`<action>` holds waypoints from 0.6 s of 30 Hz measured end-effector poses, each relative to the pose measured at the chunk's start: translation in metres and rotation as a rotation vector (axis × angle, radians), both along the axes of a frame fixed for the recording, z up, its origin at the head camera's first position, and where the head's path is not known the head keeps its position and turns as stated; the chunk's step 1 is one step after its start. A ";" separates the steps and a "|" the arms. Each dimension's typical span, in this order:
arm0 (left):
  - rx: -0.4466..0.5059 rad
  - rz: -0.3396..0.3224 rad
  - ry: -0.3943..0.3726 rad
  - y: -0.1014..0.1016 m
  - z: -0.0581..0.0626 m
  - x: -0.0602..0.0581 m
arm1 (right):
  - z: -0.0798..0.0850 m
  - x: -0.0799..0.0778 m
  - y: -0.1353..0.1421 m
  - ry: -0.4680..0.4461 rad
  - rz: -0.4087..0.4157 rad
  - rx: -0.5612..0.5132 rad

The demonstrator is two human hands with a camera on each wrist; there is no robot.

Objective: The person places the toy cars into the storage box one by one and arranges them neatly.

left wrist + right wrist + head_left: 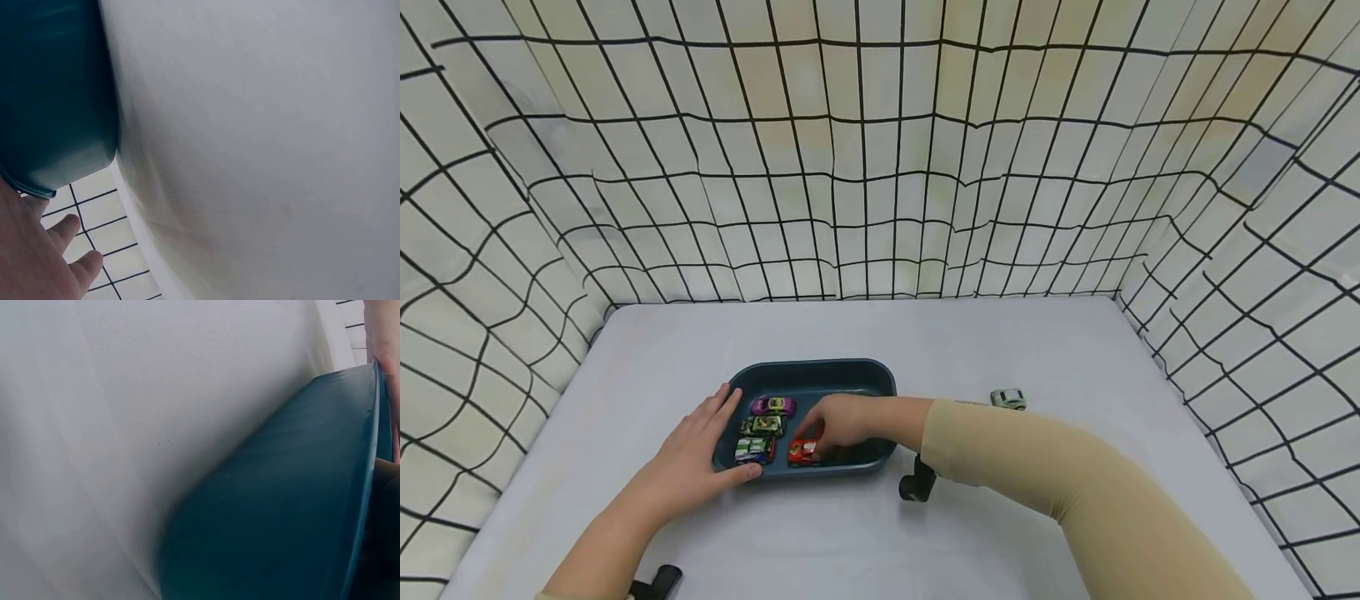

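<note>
A dark teal tray [808,372] holds several toy cars. In its left part are a purple car [772,406], a dark green patterned car [763,426] and a green-and-white car [754,451], one behind another. My right hand [842,421] reaches down inside the tray, its fingertips pinching a red toy car [802,452]. Spread across the tray's left end, my left hand [696,446] touches the rim with extended fingers, its thumb along the front edge. The left wrist view shows that hand's fingers [65,231] beside the tray wall. In the right wrist view, the tray side [269,512] mostly hides the right hand.
A pale green toy car [1007,399] stands on the white tabletop [850,542], right of the tray and behind the right forearm. Black netting [880,175] over pale sheeting encloses the back and sides. Black wrist mounts [917,483] show beneath both wrists.
</note>
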State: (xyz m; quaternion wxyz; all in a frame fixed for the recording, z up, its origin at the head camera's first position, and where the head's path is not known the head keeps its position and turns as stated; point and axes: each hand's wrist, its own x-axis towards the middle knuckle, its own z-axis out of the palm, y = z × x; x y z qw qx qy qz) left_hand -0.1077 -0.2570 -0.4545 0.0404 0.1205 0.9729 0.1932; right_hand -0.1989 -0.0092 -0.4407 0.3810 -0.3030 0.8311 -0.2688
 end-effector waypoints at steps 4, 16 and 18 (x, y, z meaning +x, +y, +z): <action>0.012 -0.004 -0.002 0.000 0.001 0.000 | 0.000 0.001 -0.003 0.018 0.005 -0.003; -0.003 -0.010 0.007 0.001 0.001 0.000 | 0.000 0.002 -0.009 0.100 0.049 0.030; -0.001 -0.009 0.008 0.002 0.002 0.000 | -0.001 0.002 -0.011 0.123 0.061 0.026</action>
